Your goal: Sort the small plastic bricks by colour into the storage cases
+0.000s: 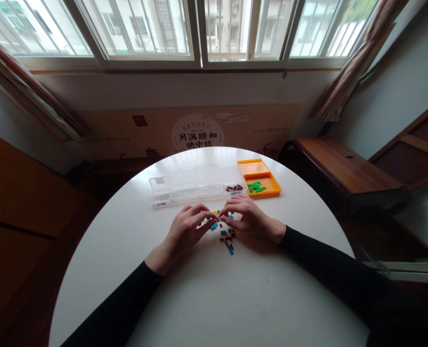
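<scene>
My left hand (189,222) and my right hand (249,216) meet over the middle of the table, fingertips nearly touching. Both are closed in a pinch around a tiny dark brown toy brick (218,219), mostly covered by the fingers. Below and between the hands lie loose blue bricks (223,233) and brown bricks (232,232). More blue bricks (213,226) and a few yellow bricks (216,212) show partly behind the fingers.
Behind the hands, a clear plastic case (185,192) with open lids holds brown bricks (234,188) in its right compartment. Beside it, an open orange box (276,190) contains green bricks (256,187). All stand on a round white table (199,299); a wooden bench (347,164) is at right.
</scene>
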`<state>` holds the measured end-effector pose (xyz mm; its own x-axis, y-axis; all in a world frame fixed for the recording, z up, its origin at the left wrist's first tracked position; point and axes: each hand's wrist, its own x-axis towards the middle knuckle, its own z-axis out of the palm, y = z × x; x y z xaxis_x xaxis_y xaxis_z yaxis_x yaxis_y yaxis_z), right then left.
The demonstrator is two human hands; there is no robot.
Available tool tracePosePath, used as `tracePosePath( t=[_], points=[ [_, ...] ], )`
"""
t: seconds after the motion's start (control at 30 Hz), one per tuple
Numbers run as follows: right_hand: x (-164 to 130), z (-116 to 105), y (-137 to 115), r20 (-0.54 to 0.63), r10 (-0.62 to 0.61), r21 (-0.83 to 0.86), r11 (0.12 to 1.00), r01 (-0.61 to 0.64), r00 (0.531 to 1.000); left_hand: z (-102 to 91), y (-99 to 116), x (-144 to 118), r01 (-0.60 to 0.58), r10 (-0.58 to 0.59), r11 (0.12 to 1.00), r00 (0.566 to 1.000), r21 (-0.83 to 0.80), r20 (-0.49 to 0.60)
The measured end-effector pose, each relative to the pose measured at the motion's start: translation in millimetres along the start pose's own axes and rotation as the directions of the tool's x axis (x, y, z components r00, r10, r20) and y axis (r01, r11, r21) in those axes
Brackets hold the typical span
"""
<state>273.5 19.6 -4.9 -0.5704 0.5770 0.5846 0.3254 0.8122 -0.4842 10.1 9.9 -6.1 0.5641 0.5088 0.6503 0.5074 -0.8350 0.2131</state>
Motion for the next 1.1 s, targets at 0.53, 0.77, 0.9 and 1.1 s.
tracePosePath(
  t=[0.53, 0.77, 0.9, 1.1],
  points=[
    [-1, 7, 4, -0.027, -0.051, -0.052, 0.997, 0.05, 0.998, -1.7, 3, 1, -0.035, 0.035, 0.999, 0.998, 0.002, -0.048],
    [-3, 2, 9, -0.101, -0.019, -0.11, 0.994, 0.008, 0.995, -4.4, 6, 1, 0.086, -0.086, 0.996, 0.996, 0.024, 0.007],
    [-3, 0, 12, -0.183, 0.058, -0.131, 0.988, -0.083, 0.981, -4.1, 5, 1, 0.101, -0.107, 0.993, 0.989, 0.057, 0.106],
    [-3, 1, 13, -0.221, 0.095, -0.146, 0.981, -0.129, 0.971, -3.4, 6, 1, 0.097, -0.109, 0.992, 0.981, 0.078, 0.16]
  ],
)
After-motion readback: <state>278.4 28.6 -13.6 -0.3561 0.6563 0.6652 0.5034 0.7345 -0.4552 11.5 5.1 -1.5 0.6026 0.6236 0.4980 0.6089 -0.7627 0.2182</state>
